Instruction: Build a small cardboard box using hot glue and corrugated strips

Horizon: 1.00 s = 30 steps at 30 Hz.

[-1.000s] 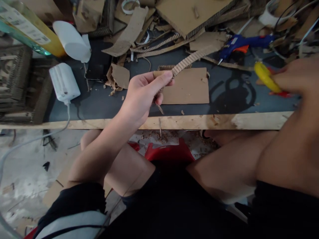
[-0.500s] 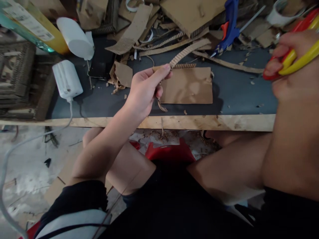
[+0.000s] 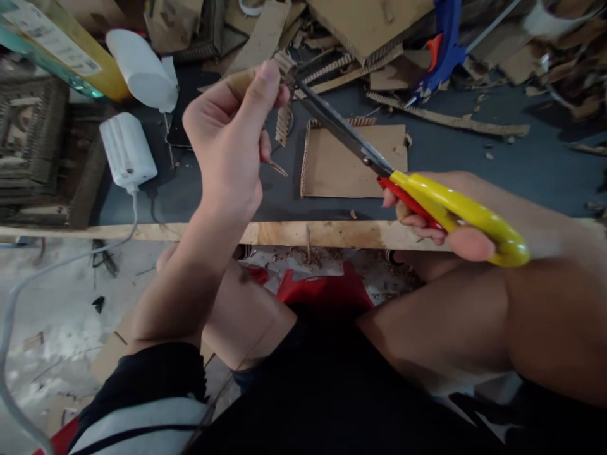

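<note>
Between thumb and fingers, my left hand point(image 3: 232, 136) pinches a narrow corrugated cardboard strip point(image 3: 283, 125); part of the strip is hidden by the fingers. My right hand point(image 3: 427, 208) is closed round the yellow and red handles of a pair of scissors point(image 3: 455, 212). The blades slant up and left, and their tips reach the strip beside my left fingertips. Whether the blades are parted there is too blurred to tell. Below the blades, a rectangular cardboard piece point(image 3: 351, 164) with a corrugated edging along its top lies flat on the dark tabletop.
A blue glue gun point(image 3: 441, 54) lies at the back right, near a long cardboard strip point(image 3: 450, 120). Cardboard scraps point(image 3: 393, 72) crowd the back. On the left are a white corded device point(image 3: 128, 148), a bottle point(image 3: 57, 47) and stacked cardboard pieces point(image 3: 28, 139).
My right hand has brought the scissors from the far right to the middle, up to the strip. My left hand has moved up and left with the strip, uncovering the cardboard piece's left edge.
</note>
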Each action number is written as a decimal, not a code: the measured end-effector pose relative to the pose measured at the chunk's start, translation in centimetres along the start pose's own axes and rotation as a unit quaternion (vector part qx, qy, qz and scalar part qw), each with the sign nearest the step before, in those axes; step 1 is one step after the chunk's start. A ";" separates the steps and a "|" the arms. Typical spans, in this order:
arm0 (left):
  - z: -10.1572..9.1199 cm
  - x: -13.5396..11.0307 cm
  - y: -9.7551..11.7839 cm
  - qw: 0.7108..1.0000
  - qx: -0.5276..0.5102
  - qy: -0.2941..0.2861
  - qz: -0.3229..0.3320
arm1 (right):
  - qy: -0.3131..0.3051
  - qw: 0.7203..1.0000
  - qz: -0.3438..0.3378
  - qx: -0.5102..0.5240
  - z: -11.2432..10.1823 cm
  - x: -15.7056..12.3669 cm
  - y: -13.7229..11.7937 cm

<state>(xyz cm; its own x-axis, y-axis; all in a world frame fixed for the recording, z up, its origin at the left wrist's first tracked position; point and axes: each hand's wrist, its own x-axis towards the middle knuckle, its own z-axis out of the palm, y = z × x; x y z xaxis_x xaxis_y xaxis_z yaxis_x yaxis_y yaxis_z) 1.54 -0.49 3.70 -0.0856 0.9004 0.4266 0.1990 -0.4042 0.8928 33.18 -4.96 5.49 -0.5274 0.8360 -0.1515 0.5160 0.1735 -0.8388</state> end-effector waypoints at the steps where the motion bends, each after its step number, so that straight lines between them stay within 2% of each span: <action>1: -0.1 0.2 -0.3 1.000 0.010 0.005 0.002 | -0.016 1.000 -0.001 0.004 0.3 0.0 -0.1; 3: -0.2 0.6 -1.2 0.999 0.028 0.020 -0.018 | -0.061 0.996 0.011 0.057 0.6 0.1 -0.1; 6: -0.2 1.4 -2.5 0.995 0.042 0.052 -0.077 | -0.070 0.990 -0.021 0.117 0.5 0.5 0.6; 8: -0.1 1.8 -2.9 0.993 0.024 0.053 -0.100 | -0.088 0.984 -0.037 0.148 0.5 0.7 1.4; 11: 0.2 1.9 -2.7 0.991 -0.028 0.020 -0.129 | -0.115 0.977 -0.033 0.179 0.9 1.0 2.0; 13: 0.6 1.6 -2.4 0.987 -0.050 0.006 -0.150 | -0.130 0.972 -0.004 0.197 1.2 1.2 1.7; 16: 1.2 1.1 -2.3 0.986 -0.029 -0.025 -0.165 | -0.153 0.962 0.044 0.221 1.5 1.4 0.5; 22: 1.7 1.1 -3.9 0.977 0.022 -0.094 -0.189 | -0.109 0.975 0.045 0.188 1.8 1.8 0.7; 28: 1.7 1.2 -4.5 0.982 -0.002 -0.090 -0.169 | -0.114 0.959 0.069 0.250 2.6 2.1 1.1; 30: 1.6 1.3 -4.7 0.981 0.008 -0.105 -0.166 | -0.110 0.965 0.061 0.230 2.6 2.1 0.6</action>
<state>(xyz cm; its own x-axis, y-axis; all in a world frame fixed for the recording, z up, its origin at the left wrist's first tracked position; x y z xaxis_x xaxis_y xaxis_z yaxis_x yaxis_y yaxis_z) 2.04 2.86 -0.13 0.0547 0.9959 0.0727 0.2090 -0.0826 0.9744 30.61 -4.42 3.28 -0.6381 0.6959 -0.3296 0.2568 -0.2112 -0.9431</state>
